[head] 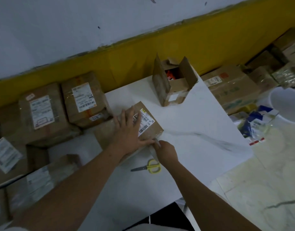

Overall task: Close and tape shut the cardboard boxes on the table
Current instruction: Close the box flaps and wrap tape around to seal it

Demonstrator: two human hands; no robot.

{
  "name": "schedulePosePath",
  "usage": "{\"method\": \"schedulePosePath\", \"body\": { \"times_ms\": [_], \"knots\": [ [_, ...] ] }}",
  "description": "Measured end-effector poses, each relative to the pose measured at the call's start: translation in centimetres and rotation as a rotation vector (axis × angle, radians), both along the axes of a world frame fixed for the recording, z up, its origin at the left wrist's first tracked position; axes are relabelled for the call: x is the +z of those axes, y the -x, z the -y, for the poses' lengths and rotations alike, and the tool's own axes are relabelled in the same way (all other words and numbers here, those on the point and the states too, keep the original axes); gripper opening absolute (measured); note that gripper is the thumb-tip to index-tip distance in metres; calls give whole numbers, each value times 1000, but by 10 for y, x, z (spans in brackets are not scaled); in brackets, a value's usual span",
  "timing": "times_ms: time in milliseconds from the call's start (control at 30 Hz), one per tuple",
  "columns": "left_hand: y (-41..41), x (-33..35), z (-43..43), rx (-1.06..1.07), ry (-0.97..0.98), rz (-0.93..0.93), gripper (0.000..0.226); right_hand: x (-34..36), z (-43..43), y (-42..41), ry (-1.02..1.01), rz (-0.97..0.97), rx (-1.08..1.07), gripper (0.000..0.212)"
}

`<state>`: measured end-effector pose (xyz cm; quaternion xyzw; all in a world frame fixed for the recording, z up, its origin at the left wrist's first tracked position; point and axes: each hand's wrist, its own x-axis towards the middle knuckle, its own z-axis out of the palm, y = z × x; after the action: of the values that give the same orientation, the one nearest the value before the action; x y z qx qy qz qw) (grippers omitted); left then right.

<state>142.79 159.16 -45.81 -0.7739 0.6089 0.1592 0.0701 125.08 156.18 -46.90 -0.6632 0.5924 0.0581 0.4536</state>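
A closed brown cardboard box (153, 129) with a white shipping label lies in the middle of the white table (201, 124). My left hand (128, 129) presses flat on its top, fingers spread. My right hand (165, 152) is at the box's near right corner, fingers pinched on a strip of clear tape (157, 142) that runs down the box's side. A second box (173, 82) stands at the table's far edge with its flaps up and red items inside.
Yellow-handled scissors (151, 166) lie on the table just in front of my right hand. Sealed, labelled boxes (43, 112) are stacked to the left and far right (230, 90). A white bucket (286, 104) and blue packets (255, 120) sit on the floor at right.
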Motion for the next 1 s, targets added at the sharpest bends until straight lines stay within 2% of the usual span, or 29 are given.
{"method": "schedulePosePath", "body": {
  "times_ms": [100,200,267,333,433,467,567,633,833,1000],
  "knots": [
    [-3,6,8,-53,-84,7,139,3,6,4,-100,108,-69,50],
    [-5,12,18,-17,-88,-12,135,19,13,9,-200,259,-212,50],
    [-14,23,26,21,-109,-72,133,37,16,14,-196,360,-238,43],
    [-28,44,38,53,-166,-251,127,61,21,17,-133,472,-205,34],
    [-54,64,47,228,-242,-690,92,95,36,11,-45,617,-150,22],
    [-60,64,47,272,-215,-769,82,101,42,7,-21,639,-118,20],
    [-61,58,51,298,-138,-800,53,100,51,-12,11,573,-23,24],
    [-52,51,52,359,-93,-794,43,91,53,-19,18,507,-26,27],
    [-53,25,50,514,-63,-655,41,90,64,-36,73,417,53,32],
    [-54,24,54,512,-48,-682,61,102,74,-2,177,155,100,50]
  ]
}}
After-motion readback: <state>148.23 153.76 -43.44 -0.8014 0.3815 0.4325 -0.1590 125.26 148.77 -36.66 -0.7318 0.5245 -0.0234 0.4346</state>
